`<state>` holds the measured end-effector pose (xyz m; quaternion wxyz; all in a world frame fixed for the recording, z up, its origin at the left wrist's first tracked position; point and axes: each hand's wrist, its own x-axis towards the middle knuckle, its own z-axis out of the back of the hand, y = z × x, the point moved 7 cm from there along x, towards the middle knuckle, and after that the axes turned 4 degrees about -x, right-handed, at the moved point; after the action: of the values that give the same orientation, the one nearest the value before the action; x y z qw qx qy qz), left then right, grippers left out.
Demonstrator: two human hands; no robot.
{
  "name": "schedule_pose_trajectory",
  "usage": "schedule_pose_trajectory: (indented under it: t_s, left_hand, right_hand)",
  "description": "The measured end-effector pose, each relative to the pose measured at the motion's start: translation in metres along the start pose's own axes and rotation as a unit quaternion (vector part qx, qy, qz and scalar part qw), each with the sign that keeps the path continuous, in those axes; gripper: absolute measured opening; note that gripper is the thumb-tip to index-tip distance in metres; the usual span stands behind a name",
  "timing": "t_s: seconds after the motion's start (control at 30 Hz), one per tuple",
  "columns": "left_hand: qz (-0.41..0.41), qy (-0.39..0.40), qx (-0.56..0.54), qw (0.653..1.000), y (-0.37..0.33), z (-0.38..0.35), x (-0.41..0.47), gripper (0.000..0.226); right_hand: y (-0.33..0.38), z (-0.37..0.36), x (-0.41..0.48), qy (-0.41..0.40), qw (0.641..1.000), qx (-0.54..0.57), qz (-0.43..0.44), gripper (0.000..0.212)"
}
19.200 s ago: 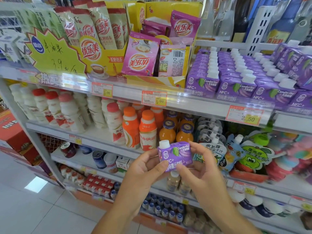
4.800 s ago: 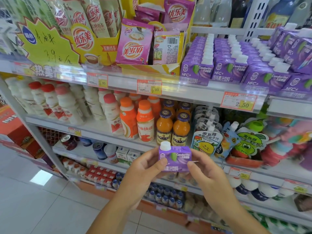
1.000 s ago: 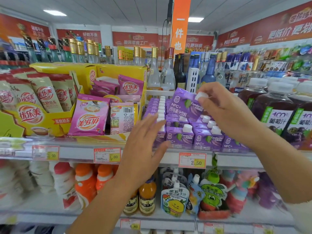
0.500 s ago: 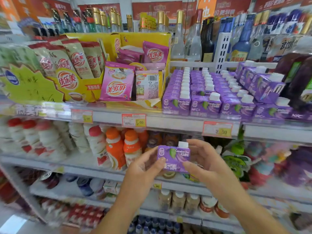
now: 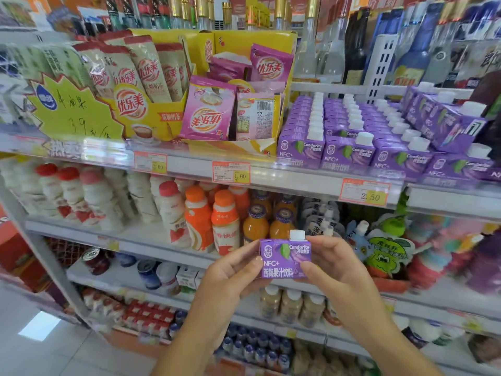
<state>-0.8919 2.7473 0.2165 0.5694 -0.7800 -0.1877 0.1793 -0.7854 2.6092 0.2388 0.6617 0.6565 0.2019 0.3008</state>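
**A:** Why is the small purple juice carton with the white screw cap (image 5: pixel 286 260) held like that?

**B:** Upright, print facing the person, probably to read the label. The left hand (image 5: pixel 230 275) pinches its left edge, thumb in front. The right hand (image 5: pixel 333 268) grips the right edge. It hangs in front of the middle shelf.

**A:** And the containers?

**B:** The yellow cardboard display box (image 5: pixel 257 39) holds pink sachets (image 5: pixel 207 115). Matching purple cartons (image 5: pixel 349 156) stand in rows on the white upper shelf (image 5: pixel 298 180).

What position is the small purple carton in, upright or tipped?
Upright. The purple carton has its white cap on top and its label reads level, pinched between the left hand and right hand.
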Motion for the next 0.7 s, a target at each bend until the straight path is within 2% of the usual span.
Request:
schedule_pose_trajectory:
  t_s: [0.13, 0.2, 0.27, 0.37, 0.47, 0.53, 0.6, 0.7]
  left_hand:
    - [-0.009, -0.019, -0.027, 0.999, 0.003, 0.0, -0.003, 0.039]
    - [-0.007, -0.016, -0.031, 0.999, 0.004, -0.006, -0.005, 0.037]
    - [-0.002, -0.013, -0.034, 0.999, 0.007, -0.013, -0.007, 0.036]
    - [-0.002, -0.011, -0.028, 1.0, 0.006, -0.019, -0.009, 0.036]
    - [-0.012, -0.013, 0.008, 1.0, 0.002, -0.02, -0.006, 0.036]
    - [-0.016, -0.01, 0.039, 0.999, -0.001, -0.021, -0.002, 0.038]
    - [0.004, 0.015, 0.049, 0.999, 0.002, -0.024, 0.001, 0.045]
    - [0.019, 0.049, 0.041, 0.998, 0.002, -0.03, -0.001, 0.042]
  right_hand:
    - [-0.003, -0.009, -0.005, 0.024, 1.0, -0.002, -0.015, 0.051]
    - [-0.003, -0.012, -0.008, 0.015, 0.998, -0.059, -0.006, 0.067]
    - [0.0, -0.013, -0.01, -0.006, 0.994, -0.112, 0.016, 0.074]
    - [0.005, -0.011, -0.013, -0.016, 0.995, -0.098, 0.028, 0.073]
    - [0.005, -0.009, -0.017, 0.029, 0.999, -0.031, 0.004, 0.071]
    - [0.006, -0.013, -0.022, 0.067, 0.998, 0.013, -0.015, 0.058]
    - [0.001, -0.016, -0.025, 0.072, 0.993, 0.071, -0.056, 0.043]
    - [-0.014, -0.014, -0.027, 0.054, 0.991, 0.071, -0.097, 0.04]
